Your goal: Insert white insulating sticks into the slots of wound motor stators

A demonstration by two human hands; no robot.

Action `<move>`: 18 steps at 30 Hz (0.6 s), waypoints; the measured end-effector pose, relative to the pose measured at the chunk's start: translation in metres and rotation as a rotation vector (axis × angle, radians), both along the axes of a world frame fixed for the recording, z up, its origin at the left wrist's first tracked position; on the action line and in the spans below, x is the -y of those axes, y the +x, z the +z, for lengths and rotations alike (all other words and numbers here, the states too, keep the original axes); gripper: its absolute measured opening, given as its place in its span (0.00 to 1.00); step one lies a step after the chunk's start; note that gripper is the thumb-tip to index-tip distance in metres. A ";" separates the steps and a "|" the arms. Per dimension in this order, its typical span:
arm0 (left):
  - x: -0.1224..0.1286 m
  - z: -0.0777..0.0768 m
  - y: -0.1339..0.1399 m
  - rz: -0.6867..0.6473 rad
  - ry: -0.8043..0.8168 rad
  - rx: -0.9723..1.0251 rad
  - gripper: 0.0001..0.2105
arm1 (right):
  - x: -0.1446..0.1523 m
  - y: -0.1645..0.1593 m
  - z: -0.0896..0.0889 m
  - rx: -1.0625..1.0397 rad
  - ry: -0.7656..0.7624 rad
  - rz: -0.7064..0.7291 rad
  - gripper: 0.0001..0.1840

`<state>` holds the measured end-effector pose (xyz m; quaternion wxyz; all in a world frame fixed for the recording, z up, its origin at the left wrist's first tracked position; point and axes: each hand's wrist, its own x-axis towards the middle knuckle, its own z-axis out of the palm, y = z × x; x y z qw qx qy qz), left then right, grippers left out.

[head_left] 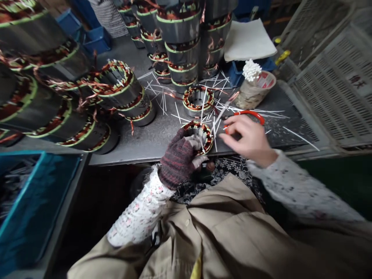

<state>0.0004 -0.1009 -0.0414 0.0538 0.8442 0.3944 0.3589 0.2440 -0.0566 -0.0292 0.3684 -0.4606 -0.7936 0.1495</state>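
My left hand (181, 157), in a dark striped fingerless glove with light wraps on the fingers, grips a small wound motor stator (208, 144) at the bench's front edge. Its fingers reach into the bore. Slim white sticks (204, 102) rise from its copper windings. My bare right hand (247, 137), blurred, is at the red-handled scissors (255, 112), with curled fingers and the thumb a little apart. Whether it grips the scissors cannot be made out. A second stator (198, 101) stands just behind the first, with loose white sticks scattered around both.
Stacked stators (181, 27) rise at the back, more (58, 112) on the left. A tub (252, 93) of white sticks stands at right, near a white pad (250, 38) and plastic crates (337, 81). A blue bin (37, 186) sits at lower left. Another person's sleeve (109, 17) shows behind.
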 end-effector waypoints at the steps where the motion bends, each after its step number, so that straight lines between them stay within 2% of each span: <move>1: 0.001 0.003 0.002 0.028 0.021 -0.044 0.14 | -0.009 0.020 -0.004 0.182 -0.039 -0.046 0.07; 3: 0.002 0.006 0.008 0.095 0.086 -0.198 0.22 | -0.030 0.051 -0.011 0.489 -0.125 -0.099 0.18; 5: 0.001 0.005 0.012 0.132 0.123 -0.336 0.24 | -0.049 0.066 -0.017 0.684 -0.182 -0.112 0.30; 9: -0.004 0.001 0.007 0.102 0.120 -0.362 0.21 | -0.060 0.066 -0.019 0.862 -0.120 -0.110 0.36; 12: -0.007 0.000 -0.008 0.032 0.102 -0.354 0.19 | -0.044 0.063 -0.017 0.864 -0.063 -0.119 0.34; 15: -0.010 0.002 -0.024 -0.049 0.073 -0.382 0.18 | -0.019 0.056 -0.017 0.703 -0.023 -0.085 0.26; 18: -0.013 0.004 -0.032 -0.089 0.075 -0.405 0.19 | -0.001 0.037 -0.016 0.576 -0.025 -0.041 0.23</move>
